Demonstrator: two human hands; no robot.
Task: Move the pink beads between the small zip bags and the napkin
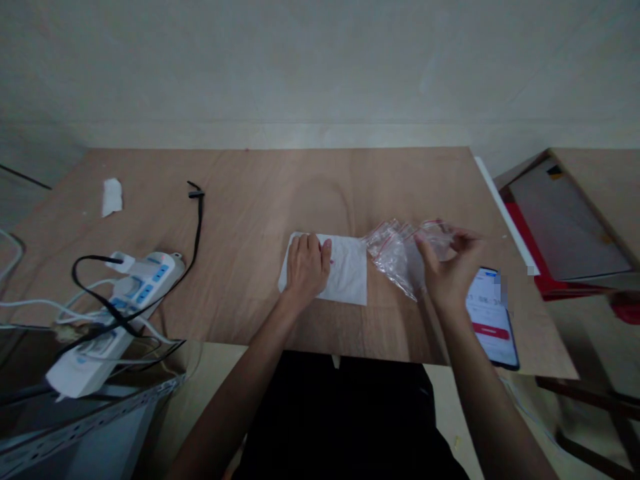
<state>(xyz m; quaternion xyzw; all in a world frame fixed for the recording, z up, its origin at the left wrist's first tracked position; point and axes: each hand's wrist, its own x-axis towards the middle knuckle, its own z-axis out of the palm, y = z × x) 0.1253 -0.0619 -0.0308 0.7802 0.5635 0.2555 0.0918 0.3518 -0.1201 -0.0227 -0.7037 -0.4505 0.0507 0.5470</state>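
Observation:
My left hand (306,267) lies palm down on a folded white tissue (347,270), its fingers stretched forward over the left part and the thumb slightly apart. A small reddish mark shows on the tissue beside the thumb. With thumb and fingers, my right hand (450,267) grips a clear zip-lock bag (434,235), holding it up at the right end of a loose pile. That pile of clear zip-lock bags (393,250) with red seal lines lies fanned out between the tissue and my right hand. How many bags the fingers hold cannot be made out.
A smartphone (493,320) with a lit screen lies right of my right forearm. On the left, a white power strip (157,273) with tangled cables overhangs the edge of the wooden table (240,233). A white scrap (112,197) sits far left; a wall stands behind.

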